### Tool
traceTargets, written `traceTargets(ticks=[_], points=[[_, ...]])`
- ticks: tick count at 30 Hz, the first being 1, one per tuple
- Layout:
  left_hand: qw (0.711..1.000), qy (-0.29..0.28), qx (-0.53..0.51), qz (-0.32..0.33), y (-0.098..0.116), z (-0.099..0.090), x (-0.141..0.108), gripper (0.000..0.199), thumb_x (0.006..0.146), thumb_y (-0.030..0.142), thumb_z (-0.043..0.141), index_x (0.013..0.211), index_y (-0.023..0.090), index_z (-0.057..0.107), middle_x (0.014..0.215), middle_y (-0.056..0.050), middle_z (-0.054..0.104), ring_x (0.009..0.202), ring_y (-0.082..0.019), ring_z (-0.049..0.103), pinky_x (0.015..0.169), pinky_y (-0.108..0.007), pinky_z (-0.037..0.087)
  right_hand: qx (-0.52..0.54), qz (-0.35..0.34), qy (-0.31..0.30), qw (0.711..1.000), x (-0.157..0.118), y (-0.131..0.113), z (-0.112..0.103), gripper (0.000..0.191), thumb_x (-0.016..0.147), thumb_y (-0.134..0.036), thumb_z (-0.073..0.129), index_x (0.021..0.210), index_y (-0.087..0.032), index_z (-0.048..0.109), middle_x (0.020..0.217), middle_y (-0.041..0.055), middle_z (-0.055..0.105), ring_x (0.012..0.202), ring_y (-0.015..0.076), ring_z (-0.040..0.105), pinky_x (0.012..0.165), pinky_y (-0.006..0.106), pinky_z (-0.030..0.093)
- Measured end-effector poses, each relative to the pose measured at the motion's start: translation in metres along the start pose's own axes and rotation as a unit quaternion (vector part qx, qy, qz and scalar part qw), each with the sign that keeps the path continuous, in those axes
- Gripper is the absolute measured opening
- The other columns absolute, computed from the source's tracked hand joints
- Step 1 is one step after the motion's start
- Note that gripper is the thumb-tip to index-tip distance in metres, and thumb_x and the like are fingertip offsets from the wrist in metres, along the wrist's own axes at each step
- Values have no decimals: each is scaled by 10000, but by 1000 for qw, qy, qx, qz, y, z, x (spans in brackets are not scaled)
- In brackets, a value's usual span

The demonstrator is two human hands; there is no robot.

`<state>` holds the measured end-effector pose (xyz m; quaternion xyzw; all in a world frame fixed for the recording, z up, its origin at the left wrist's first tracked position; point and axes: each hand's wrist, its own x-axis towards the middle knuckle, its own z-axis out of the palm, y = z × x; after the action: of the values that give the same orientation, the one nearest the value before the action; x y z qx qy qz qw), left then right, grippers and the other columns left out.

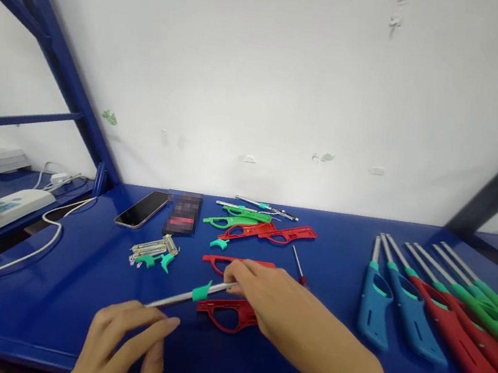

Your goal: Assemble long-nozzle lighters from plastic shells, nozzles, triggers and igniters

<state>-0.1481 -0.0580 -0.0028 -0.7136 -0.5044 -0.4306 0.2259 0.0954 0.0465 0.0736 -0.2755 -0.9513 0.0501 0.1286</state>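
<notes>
My right hand (257, 287) pinches the right end of a thin metal tube (173, 300) that carries a green collar (201, 292). The tube slants down to the left, and its lower end meets the fingers of my left hand (127, 343), which are spread and curved; whether they touch it is unclear. Beneath the tube's right part lies a red handle shell (229, 316). Another red handle shell (214, 260) is partly covered by my right hand. Left of them are small metal parts (150, 248) and green triggers (166, 262).
Assembled lighters (376, 305) in blue, red and green line the right side. Green and red shells (249, 230) lie at the back, near a screwdriver (297, 262). A phone (143, 208), a dark pack (183, 214) and a white cable (57, 233) are on the left.
</notes>
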Motion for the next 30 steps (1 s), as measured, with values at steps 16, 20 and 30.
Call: traceTargets(ticks=[16,20,30], points=[[984,-129,-110,-55,-11,5,14,177,1058,245,622,1211,264,710,1031,15,703,952,-119,622,861,-197,524,121,32,17,992,-2,2,16,229,1088,-262,552,1304,-306,612,1202,9,739,1030,223,722,882,361,548],[983,-151,-85,-65,-20,-1,14,242,1084,316,574,1288,307,703,1021,10,672,941,-130,598,825,-197,512,114,28,33,993,-4,6,24,257,1074,-256,580,1317,-331,616,1285,-5,722,1119,228,721,983,410,571],[967,-220,-107,-66,-43,-2,5,248,1098,351,535,1266,317,714,1016,3,618,903,-136,585,790,-219,498,51,45,74,995,-7,3,45,260,1077,-187,526,1294,-299,612,1211,20,720,1015,247,748,836,408,633]])
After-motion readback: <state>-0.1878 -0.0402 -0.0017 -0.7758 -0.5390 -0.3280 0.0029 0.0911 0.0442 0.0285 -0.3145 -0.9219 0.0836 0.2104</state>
